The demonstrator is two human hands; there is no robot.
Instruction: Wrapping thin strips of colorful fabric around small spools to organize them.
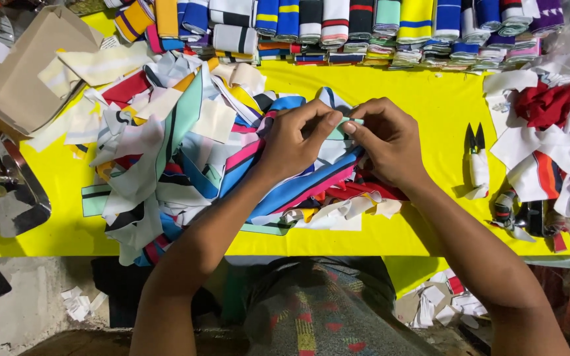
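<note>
Two hands on one small pale-green strip (346,123), held just above the scrap pile (186,151) at table centre: our left hand (295,142) pinches its left end between thumb and forefinger, our right hand (390,142) pinches the right end, fingertips of both nearly touching. We judge the strip light, soft and floppy, knit-like, no stiffness of its own, so it sags unless kept taut between both pinches; not fragile, slightly slippery at most. Best grip looks like the ends or edges, fingertips only, since the piece is too small for a full grasp. Pile under the hands is mixed striped offcuts, white, blue, pink, black, loose and overlapping on the yellow table (430,105). Rolled striped bands (338,26) sit in a row along the far edge. Snips (476,158) lie just right of our right hand, untouched. Containers: a brown carton (21,79) far left, tipped on its side, light strips (94,66) lying on its flap; what is inside we cannot tell. More white and red scraps (549,125) heaped at right
</note>
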